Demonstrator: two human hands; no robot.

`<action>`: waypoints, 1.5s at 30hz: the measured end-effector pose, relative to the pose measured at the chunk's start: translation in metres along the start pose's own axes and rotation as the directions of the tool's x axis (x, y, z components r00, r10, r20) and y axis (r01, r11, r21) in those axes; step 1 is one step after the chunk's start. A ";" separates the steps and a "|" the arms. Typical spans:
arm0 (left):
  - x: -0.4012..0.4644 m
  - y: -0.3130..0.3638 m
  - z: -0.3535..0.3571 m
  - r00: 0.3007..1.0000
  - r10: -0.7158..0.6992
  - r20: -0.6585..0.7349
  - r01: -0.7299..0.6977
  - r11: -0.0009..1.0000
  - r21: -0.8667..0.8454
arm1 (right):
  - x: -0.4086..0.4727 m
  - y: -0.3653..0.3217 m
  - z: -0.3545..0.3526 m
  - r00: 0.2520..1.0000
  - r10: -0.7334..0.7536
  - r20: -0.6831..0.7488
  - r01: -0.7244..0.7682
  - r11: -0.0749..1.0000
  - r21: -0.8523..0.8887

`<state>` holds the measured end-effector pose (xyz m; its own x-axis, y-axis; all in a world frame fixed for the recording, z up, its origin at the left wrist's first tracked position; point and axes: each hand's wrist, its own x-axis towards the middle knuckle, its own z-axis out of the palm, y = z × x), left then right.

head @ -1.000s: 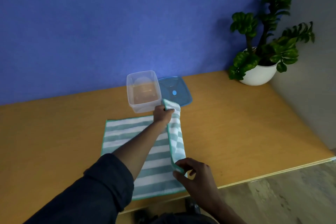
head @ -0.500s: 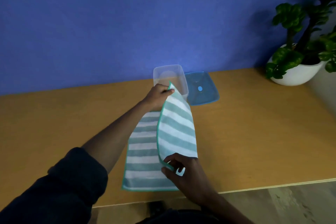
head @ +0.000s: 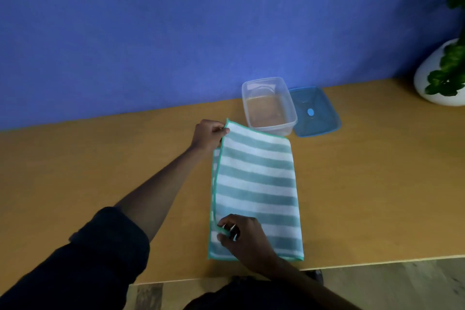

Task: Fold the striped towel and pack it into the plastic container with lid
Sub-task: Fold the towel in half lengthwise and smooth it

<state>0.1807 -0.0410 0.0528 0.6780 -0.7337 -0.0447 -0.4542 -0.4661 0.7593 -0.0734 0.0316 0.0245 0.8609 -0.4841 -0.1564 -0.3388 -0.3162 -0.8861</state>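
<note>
Striped towel (head: 256, 191): on table (head: 100, 171), folded in half, long axis running away from person. Left hand (head: 210, 134) pinches far corner; right hand (head: 242, 235) pinches near corner. Container (head: 269, 106) just beyond, open.

Your left hand (head: 210, 134) pinches far corner of striped towel (head: 259, 184); right hand (head: 242, 239) pinches near edge; container (head: 269, 106), lid (head: 315, 111) beyond.

The person's left arm wore a dark navy long sleeve (head: 105, 241) of soft cloth, pushed up into a thick bunched roll near the elbow, leaving the forearm bare. The left hand (head: 210, 134) and right hand (head: 241, 236) were bare, without gloves, rings or a watch. The right forearm was also uncovered.
</note>
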 end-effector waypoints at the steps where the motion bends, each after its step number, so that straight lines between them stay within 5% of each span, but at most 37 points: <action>1: 0.000 -0.008 0.000 1.000 -0.017 -0.002 0.017 1.000 0.022 | 0.002 0.000 0.006 1.000 0.006 0.007 -0.006 1.000 -0.006; 8: 0.008 -0.051 0.006 0.971 -0.237 0.017 0.237 0.971 0.034 | 0.016 -0.001 0.031 0.998 0.041 0.043 -0.035 0.992 -0.123; 19: 0.005 -0.077 0.019 0.954 -0.300 -0.011 0.299 0.949 0.101 | 0.021 -0.001 0.045 0.969 0.115 0.220 -0.027 0.929 -0.368; 30: -0.010 -0.070 0.011 0.961 -0.274 -0.046 0.271 0.960 -0.070 | -0.009 -0.018 0.013 0.982 -0.133 -0.134 0.074 0.924 -0.374; 38: -0.021 -0.087 0.012 0.944 -0.329 0.000 0.329 0.944 0.027 | -0.004 -0.001 0.041 0.990 0.011 0.143 0.059 0.880 -0.472; 45: -0.025 -0.088 0.015 0.956 -0.291 -0.046 0.294 0.953 0.072 | -0.002 0.012 0.061 0.975 0.103 0.198 0.001 0.886 -0.463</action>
<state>0.1948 0.0110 -0.0222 0.8065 -0.5429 -0.2342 -0.2756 -0.6956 0.6635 -0.0562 0.0791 -0.0126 0.8797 -0.3424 -0.3300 -0.4752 -0.6588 -0.5833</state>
